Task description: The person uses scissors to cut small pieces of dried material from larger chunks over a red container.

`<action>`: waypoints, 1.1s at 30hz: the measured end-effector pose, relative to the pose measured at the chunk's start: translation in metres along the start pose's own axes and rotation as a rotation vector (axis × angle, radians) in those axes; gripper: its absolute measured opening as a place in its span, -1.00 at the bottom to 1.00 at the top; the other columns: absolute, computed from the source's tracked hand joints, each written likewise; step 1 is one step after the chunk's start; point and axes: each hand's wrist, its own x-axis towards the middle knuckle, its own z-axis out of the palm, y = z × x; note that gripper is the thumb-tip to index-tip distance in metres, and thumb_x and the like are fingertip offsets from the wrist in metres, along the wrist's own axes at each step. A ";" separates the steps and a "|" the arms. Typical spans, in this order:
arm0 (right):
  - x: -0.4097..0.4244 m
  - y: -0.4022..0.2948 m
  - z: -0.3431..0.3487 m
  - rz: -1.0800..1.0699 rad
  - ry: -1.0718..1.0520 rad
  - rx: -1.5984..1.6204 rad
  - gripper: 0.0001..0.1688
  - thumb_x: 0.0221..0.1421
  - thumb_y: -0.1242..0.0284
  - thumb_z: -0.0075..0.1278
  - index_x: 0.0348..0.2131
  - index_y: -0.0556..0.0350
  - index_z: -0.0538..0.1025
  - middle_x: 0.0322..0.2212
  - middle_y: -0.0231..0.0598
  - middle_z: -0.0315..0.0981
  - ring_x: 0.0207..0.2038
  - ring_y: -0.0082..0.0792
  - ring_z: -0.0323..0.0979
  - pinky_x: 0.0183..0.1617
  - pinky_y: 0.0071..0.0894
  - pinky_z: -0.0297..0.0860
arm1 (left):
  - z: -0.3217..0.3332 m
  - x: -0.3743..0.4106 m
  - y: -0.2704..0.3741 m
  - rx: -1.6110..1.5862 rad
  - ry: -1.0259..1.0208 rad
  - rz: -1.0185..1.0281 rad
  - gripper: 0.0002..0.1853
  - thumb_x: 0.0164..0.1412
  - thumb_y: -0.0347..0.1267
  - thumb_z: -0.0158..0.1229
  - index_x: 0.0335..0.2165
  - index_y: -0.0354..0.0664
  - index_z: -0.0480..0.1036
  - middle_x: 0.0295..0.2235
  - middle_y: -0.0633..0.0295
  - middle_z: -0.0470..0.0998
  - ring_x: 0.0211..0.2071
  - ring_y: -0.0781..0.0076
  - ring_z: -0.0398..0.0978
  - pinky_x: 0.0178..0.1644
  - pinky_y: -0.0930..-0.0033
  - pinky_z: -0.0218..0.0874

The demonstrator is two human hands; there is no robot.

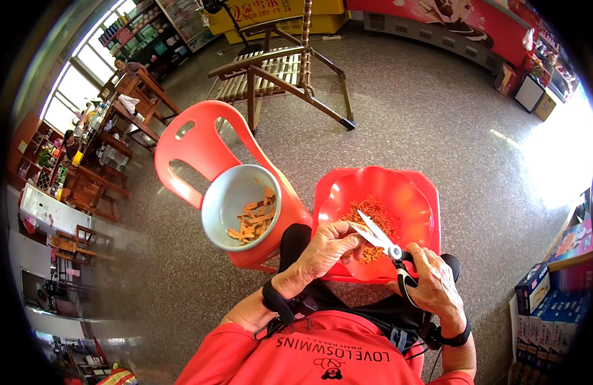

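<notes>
My right hand (433, 279) grips the black handles of a pair of scissors (379, 236), whose pale blades are spread apart. Close to the blades, my left hand (332, 245) pinches a small piece of food, mostly hidden by the fingers and the lower blade. Both hands are above a red scalloped plastic bowl (412, 192) holding finely cut orange-brown shreds (373, 211). To the left, a light grey basin (217, 211) contains several longer orange-brown dried strips (253, 219).
The bowl rests on a red stool (433, 187); the basin sits on a red plastic chair (205, 125). A slatted reclining chair (267, 72) stands ahead. Blue boxes (549, 317) are stacked at right. Two people are near wooden tables at far left.
</notes>
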 end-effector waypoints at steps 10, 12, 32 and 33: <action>-0.003 0.001 0.000 0.033 -0.047 0.040 -0.54 -0.09 0.39 0.18 -0.20 0.16 0.37 -0.52 -0.09 0.39 -0.43 -0.01 0.44 -0.40 -0.15 0.35 | 0.002 0.001 0.010 0.100 -0.026 -0.018 -0.79 0.23 -0.38 0.12 -0.22 -0.28 0.53 -0.41 0.28 0.59 -0.56 0.70 0.39 -0.53 0.65 0.14; -0.003 0.001 -0.001 0.055 -0.075 0.066 -0.58 -0.07 0.40 0.16 -0.21 0.14 0.37 -0.52 -0.09 0.40 -0.44 0.00 0.45 -0.42 -0.16 0.35 | 0.003 0.000 0.012 0.056 -0.025 -0.046 -0.80 0.23 -0.37 0.13 -0.23 -0.27 0.54 -0.41 0.29 0.59 -0.56 0.71 0.39 -0.53 0.66 0.14; -0.006 0.006 0.000 0.075 -0.146 0.083 -0.54 -0.08 0.35 0.19 -0.21 0.16 0.37 -0.52 -0.09 0.41 -0.45 0.01 0.44 -0.41 -0.10 0.34 | 0.002 0.001 0.018 0.130 -0.032 -0.060 -0.81 0.22 -0.39 0.12 -0.25 -0.28 0.55 -0.49 0.36 0.54 -0.57 0.72 0.36 -0.53 0.67 0.13; -0.007 0.008 0.001 0.082 -0.154 0.093 -0.55 -0.07 0.36 0.19 -0.21 0.15 0.37 -0.52 -0.09 0.41 -0.45 0.01 0.44 -0.42 -0.09 0.34 | 0.004 0.001 0.021 0.137 -0.013 -0.081 -0.81 0.22 -0.39 0.12 -0.25 -0.28 0.55 -0.47 0.35 0.56 -0.57 0.72 0.36 -0.53 0.67 0.14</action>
